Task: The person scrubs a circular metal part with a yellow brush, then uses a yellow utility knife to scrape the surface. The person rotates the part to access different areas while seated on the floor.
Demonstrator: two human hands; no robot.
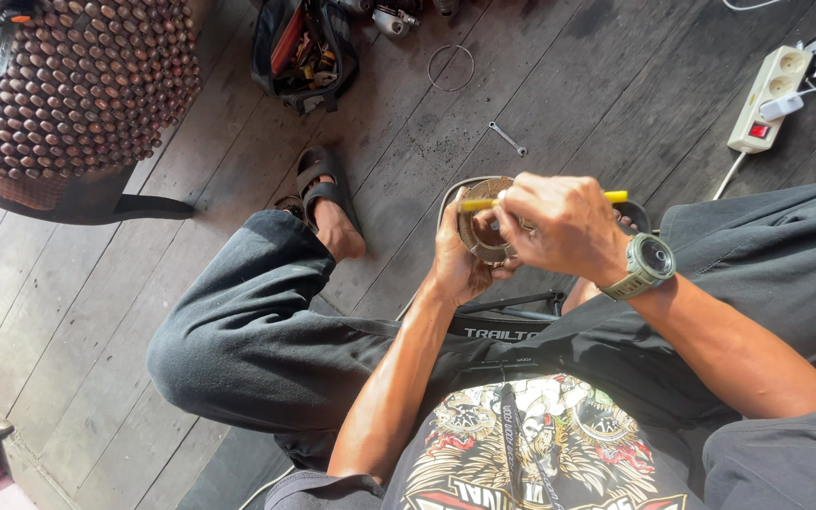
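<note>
My left hand (457,263) cups a round brownish metal part (484,227) from below, held above my lap. My right hand (559,227) grips a thin yellow-handled tool (479,203) that lies across the top of the round part; the tool's other end (616,196) sticks out past my knuckles. A green wristwatch (644,266) sits on my right wrist. The fingers hide much of the part.
I sit over a dark plank floor, my sandalled foot (328,203) stretched out. A small spanner (507,138) and a wire ring (450,68) lie on the boards. An open tool bag (304,47) is at the top, a white power strip (767,99) at right, a beaded seat cover (77,85) at left.
</note>
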